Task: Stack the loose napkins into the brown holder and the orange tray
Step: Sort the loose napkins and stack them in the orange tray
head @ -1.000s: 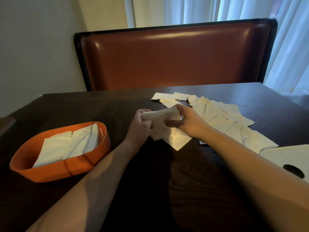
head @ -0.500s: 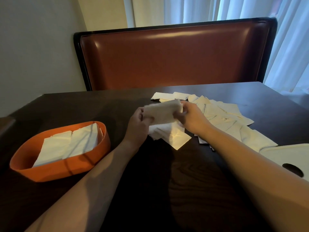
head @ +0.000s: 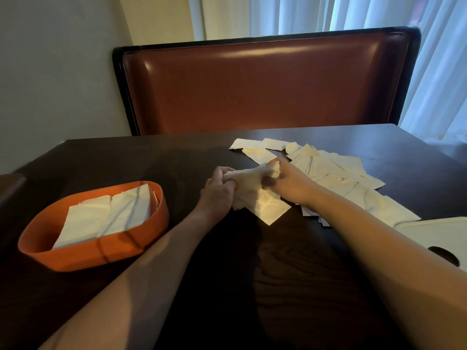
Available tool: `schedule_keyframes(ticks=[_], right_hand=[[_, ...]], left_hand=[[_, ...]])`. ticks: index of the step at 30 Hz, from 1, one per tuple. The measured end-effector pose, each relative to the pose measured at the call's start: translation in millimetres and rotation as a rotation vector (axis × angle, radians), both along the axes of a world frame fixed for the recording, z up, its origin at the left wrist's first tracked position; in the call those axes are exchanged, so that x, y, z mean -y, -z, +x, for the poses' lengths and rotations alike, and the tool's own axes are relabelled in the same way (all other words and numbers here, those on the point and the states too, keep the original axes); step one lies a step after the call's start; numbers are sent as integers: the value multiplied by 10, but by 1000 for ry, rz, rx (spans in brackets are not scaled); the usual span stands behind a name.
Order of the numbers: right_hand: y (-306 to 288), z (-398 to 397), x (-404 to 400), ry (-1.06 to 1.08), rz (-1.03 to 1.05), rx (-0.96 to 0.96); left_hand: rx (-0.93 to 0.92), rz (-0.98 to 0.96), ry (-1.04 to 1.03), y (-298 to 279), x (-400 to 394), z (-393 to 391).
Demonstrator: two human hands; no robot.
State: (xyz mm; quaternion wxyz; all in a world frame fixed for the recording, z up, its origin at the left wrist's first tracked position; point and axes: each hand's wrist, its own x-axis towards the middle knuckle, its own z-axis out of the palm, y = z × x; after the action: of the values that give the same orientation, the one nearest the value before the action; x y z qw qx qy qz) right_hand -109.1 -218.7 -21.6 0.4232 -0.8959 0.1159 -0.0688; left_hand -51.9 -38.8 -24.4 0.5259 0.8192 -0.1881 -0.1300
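Hands (head: 218, 189) (head: 290, 180) grip soft, creased napkins (head: 249, 176).

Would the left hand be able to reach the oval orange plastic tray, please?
Probably yes: nothing lies on the dark table between the left hand and the oval orange plastic tray, though it grips a bunch of white napkins.

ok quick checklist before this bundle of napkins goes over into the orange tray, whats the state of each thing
1. Grip: left hand and right hand both hold the napkin bundle: ok.
2. Bundle squared up: edges look uneven and blurred: cannot tell.
3. Orange tray in view, upright on the table: ok.
4. Room in the tray: napkins already inside, depth left unclear: cannot tell.
5. Path to the tray: bare table between: ok.
6. Loose napkins all gathered: not ok.
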Motion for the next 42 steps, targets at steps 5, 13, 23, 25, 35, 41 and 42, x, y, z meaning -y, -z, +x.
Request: schedule_keyframes(ticks=[5, 13, 23, 25, 35, 41, 42], right_hand=[[-17, -1, -34, -14, -1, -23], [-28, -12, -47, 60, 75, 52], [-128, -66, -49, 65, 534, 397], [-165, -103, -62, -16, 683, 414], [-150, -113, -289, -100, 690, 420], [-64, -17, -188, 135, 143, 426], [-19, -2, -116, 176, -15, 324]], left_hand=[[24, 49, -11, -40, 27, -67], [97, -18, -6, 29, -22, -17], [-24, -386, 96, -124, -64, -160], [-318, -501, 190, -156, -65, -175], [-734, -575, 544, -172, -115, -237], [-708, -606, 317, -140, -108, -119], [-696, -642, 260, -142, -98, -105]])
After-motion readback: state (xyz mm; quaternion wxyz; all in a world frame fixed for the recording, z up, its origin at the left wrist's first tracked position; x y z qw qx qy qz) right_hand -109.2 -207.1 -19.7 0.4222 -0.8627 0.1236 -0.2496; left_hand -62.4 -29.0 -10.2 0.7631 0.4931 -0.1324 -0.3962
